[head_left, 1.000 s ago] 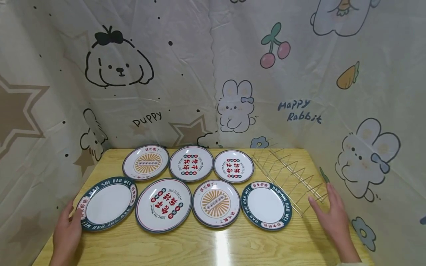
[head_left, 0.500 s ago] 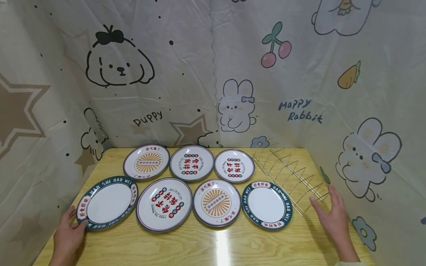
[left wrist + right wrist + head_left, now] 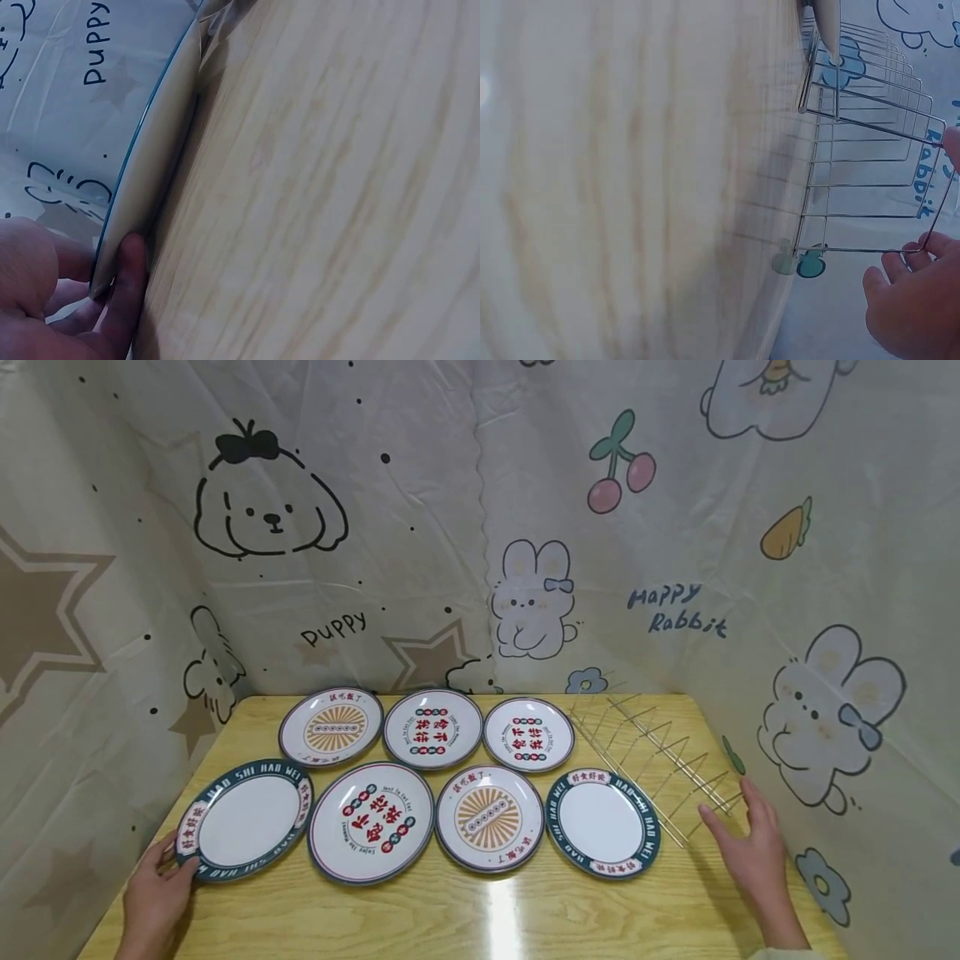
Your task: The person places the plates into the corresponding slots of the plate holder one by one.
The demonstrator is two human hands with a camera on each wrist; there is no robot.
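Note:
My left hand (image 3: 159,887) pinches the near-left rim of an oval plate (image 3: 247,818) with a dark green lettered border. In the left wrist view this plate (image 3: 154,146) shows edge-on, its rim between thumb and fingers, just over the wood. My right hand (image 3: 753,856) spans the near end of a wire plate rack (image 3: 669,756) at the table's right. In the right wrist view the fingers (image 3: 907,274) curl at one wire corner of the rack (image 3: 866,185); the thumb, partly cut off, lies at another corner.
A second green-bordered plate (image 3: 602,822) lies close to the rack's left side. Beside the held plate are a red-lettered plate (image 3: 372,860) and a sunburst plate (image 3: 487,852). Several plates form a back row, including another sunburst plate (image 3: 330,752). Printed cloth (image 3: 420,510) encloses the table (image 3: 420,918).
My left hand has slid slightly toward me along the plate's rim, its thumb now lower on the near edge. The right hand has stayed at the rack, and the other plates have not moved.

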